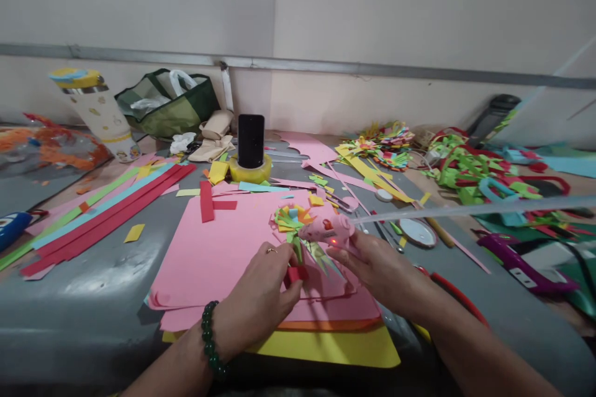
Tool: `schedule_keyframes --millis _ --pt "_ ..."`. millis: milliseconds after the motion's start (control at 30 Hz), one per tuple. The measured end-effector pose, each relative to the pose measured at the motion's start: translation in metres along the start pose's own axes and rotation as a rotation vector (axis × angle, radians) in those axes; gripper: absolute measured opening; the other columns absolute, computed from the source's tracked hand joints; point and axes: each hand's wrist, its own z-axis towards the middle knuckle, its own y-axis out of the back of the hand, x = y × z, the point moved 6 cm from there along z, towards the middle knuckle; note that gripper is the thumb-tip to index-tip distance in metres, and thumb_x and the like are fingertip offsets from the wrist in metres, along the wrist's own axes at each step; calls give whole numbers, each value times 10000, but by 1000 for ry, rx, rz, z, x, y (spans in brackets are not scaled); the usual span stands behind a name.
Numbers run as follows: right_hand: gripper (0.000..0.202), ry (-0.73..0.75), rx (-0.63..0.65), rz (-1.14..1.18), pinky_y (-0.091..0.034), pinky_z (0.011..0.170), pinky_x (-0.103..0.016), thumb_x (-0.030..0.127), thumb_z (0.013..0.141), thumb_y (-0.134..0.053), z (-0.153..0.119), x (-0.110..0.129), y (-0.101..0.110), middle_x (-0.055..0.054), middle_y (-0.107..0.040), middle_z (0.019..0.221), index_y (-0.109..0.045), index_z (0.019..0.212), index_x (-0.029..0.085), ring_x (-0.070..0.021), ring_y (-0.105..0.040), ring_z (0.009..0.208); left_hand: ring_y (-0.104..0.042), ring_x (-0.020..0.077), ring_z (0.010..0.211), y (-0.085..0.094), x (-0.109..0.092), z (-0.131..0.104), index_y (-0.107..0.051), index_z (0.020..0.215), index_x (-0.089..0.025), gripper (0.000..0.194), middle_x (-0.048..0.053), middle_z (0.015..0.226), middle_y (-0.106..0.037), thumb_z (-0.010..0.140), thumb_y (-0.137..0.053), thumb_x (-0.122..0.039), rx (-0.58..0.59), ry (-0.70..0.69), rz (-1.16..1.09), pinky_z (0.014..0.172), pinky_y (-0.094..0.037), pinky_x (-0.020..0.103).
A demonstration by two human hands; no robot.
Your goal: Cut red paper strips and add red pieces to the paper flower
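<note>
My right hand (372, 257) is closed round a pink glue gun (333, 228), with a long clear glue stick (419, 209) running out of its back to the right. The gun's nozzle points left at a paper flower (292, 220) with green, yellow, orange and blue petals. A small red light glows on the gun. My left hand (263, 291), with a ring and a green bead bracelet, pinches a red paper strip (297, 274) just below the flower. Green paper touches its fingertips. Under both hands lies a stack of pink paper sheets (200, 260).
Paper strips (112, 217) spread across the left. A phone (251, 141) stands in a yellow tape roll (251, 170) behind the stack. Finished-looking paper flowers (382, 144), green scraps (465, 164), a round lid (418, 232) and a purple tool (524, 263) lie right. A tumbler (100, 111) stands far left.
</note>
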Motion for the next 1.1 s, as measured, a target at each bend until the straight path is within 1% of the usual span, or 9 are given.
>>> schedule_keyframes --millis 100,233,333,500,633,700,833,1000,1100 --pt "378 17 -20 -11 -311 471 -257 493 876 -464 -2 1 3 38 -483 532 -423 608 229 -127 -434 489 -492 206 851 1 0 0 -519 842 -199 103 34 841 -561 792 -485 -115 5 -1 -5 709 -416 323" --pt "403 68 -144 41 -284 453 -252 488 882 -460 -5 4 15 53 -418 527 -398 579 230 -113 -379 479 -510 201 855 2 1 1 -530 845 -207 102 31 861 -573 799 -494 -124 4 17 -39 716 -425 317" --pt "434 47 -199 58 -267 445 -247 528 884 -445 -4 1 19 58 -388 524 -382 576 229 -107 -353 482 -522 188 882 8 -3 -3 -533 877 -215 99 25 921 -581 819 -510 -138 5 -8 -78 757 -432 315" --pt "436 -13 -196 36 -261 441 -253 567 866 -434 0 -8 14 59 -388 507 -399 589 232 -110 -346 468 -521 187 915 45 -16 -15 -538 886 -217 80 23 953 -562 825 -569 -176 -78 -69 53 792 -423 320" --pt "439 -32 -153 27 -264 444 -255 581 861 -402 3 -9 10 45 -417 506 -386 588 237 -119 -371 466 -542 187 874 69 -21 1 -573 910 -214 77 23 925 -576 834 -574 -213 -143 -94 214 771 -432 324" --pt "434 -44 -145 26 -275 448 -256 576 862 -402 3 -8 10 41 -427 506 -393 591 237 -122 -383 467 -550 196 849 69 -18 17 -589 881 -198 64 33 901 -590 822 -587 -224 -148 -90 292 756 -436 332" --pt "418 -33 -195 61 -286 445 -257 550 869 -415 -3 -7 18 41 -429 507 -415 597 232 -123 -382 469 -557 220 842 52 -8 38 -603 829 -186 48 47 863 -615 788 -615 -208 -158 -77 401 743 -431 349" --pt "420 -15 -291 172 -315 446 -251 544 872 -433 -23 -19 32 31 -469 557 -450 603 222 -124 -398 501 -566 223 864 39 4 40 -616 844 -197 61 36 852 -636 810 -615 -248 -220 -42 381 770 -412 361" --pt "440 -50 -371 209 -302 433 -251 551 857 -454 -35 -26 42 31 -440 539 -454 572 216 -121 -368 493 -566 223 870 36 4 39 -605 898 -198 91 32 879 -646 814 -616 -232 -246 -76 432 785 -389 372"
